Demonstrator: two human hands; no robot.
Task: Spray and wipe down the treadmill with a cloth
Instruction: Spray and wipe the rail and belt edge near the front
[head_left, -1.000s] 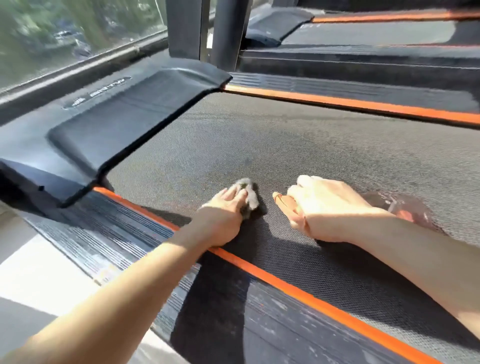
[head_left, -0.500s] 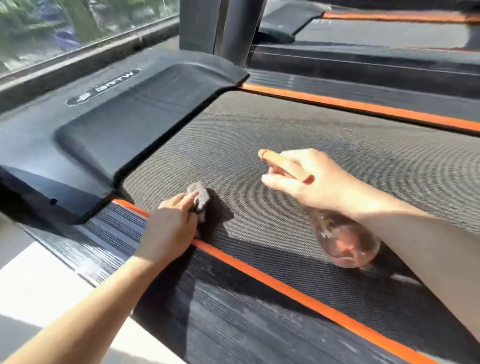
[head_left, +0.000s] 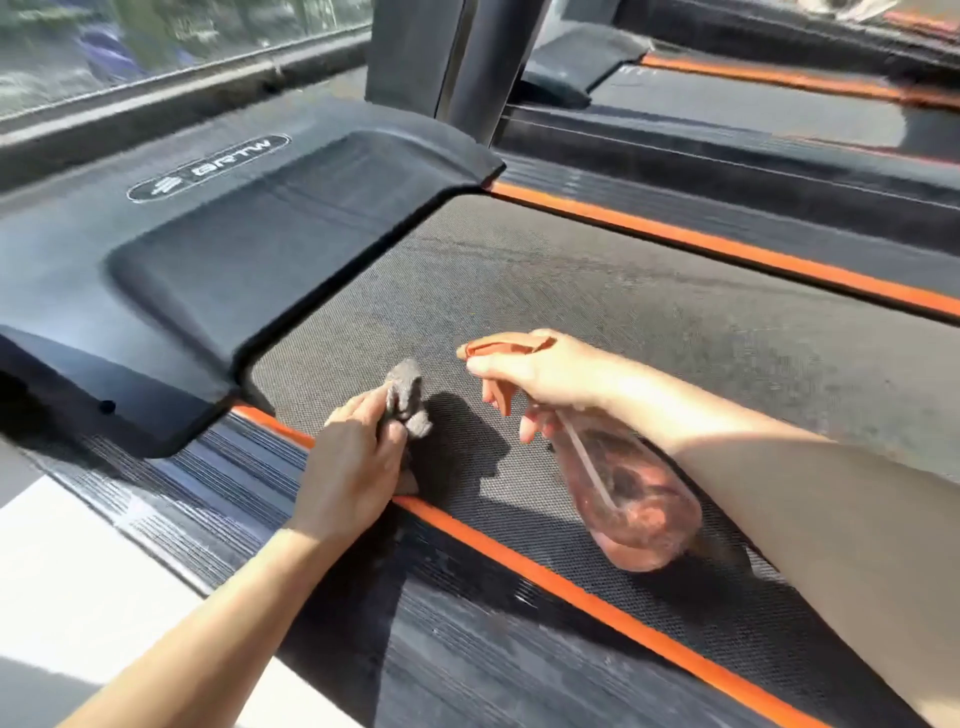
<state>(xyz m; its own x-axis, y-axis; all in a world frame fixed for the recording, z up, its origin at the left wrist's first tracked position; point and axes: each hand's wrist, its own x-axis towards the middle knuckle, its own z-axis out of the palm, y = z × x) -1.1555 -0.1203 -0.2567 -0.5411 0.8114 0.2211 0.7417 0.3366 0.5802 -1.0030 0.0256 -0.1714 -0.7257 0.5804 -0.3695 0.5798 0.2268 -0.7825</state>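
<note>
Treadmill belt (head_left: 597, 291) lies beneath both hands. The right hand (head_left: 550, 374), curled round the spray bottle (head_left: 634, 499), has raised it off the belt, while the left hand (head_left: 353, 462) pinches the bunched cloth (head_left: 408, 395) just beside it. A fresh spray likely comes next.

One wide-angle view, worn on the person's head, faces forward and steeply down, close above the dark grey woven treadmill belt (head_left: 623, 312) filling the middle. It sits rolled: the belt's orange edge strip (head_left: 519, 557) runs from 9 to 5 o'clock. The black moulded motor cover (head_left: 234, 260) lies at 10 o'clock, the sunlit glass window (head_left: 156, 41) at 11
</note>
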